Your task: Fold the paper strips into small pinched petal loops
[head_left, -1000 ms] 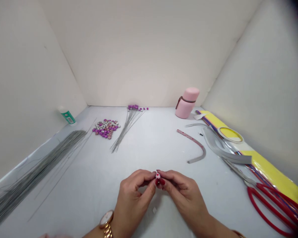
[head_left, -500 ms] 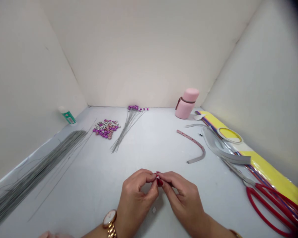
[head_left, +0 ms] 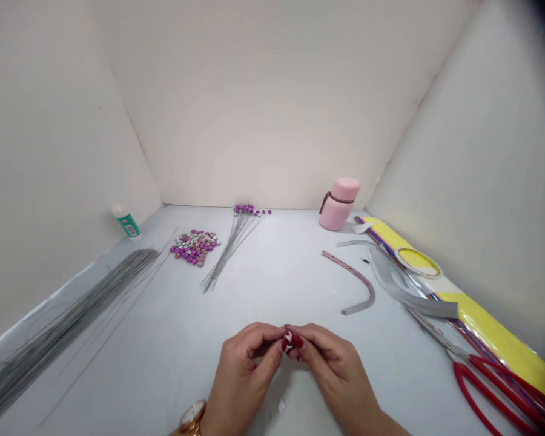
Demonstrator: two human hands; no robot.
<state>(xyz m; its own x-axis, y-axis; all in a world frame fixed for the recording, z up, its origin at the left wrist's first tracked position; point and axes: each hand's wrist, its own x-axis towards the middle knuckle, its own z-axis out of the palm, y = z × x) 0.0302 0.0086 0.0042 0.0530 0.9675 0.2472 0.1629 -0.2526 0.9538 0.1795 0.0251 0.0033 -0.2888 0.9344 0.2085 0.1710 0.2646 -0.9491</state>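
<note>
Between the fingertips of both hands is a tiny pale pink piece with red marks, which looks like a folded paper star (head_left: pixel 289 336). My left hand (head_left: pixel 249 366), with a gold watch (head_left: pixel 193 414) at its wrist, pinches it from the left. From the other side my right hand (head_left: pixel 333 363) pinches it too, thumb and forefinger closed. Fingers partly hide it. On the table below lies a small white paper scrap (head_left: pixel 281 406). A pile of small purple, silver and pink folded stars (head_left: pixel 194 247) sits farther off, left of centre.
Thin wires topped with purple stars (head_left: pixel 236 237) lie beyond my hands. A large wire bundle (head_left: pixel 82 309) and a glue stick (head_left: pixel 127 223) are left. Rightward are paper strips (head_left: pixel 352 272), a pink bottle (head_left: pixel 338 206), tape roll (head_left: pixel 418 263), red-handled scissors (head_left: pixel 481 375) and yellow packs (head_left: pixel 485 324).
My fingers have shifted their pinch, and more of the small pink piece shows between both thumbs. The whole scene sits slightly lower in view.
</note>
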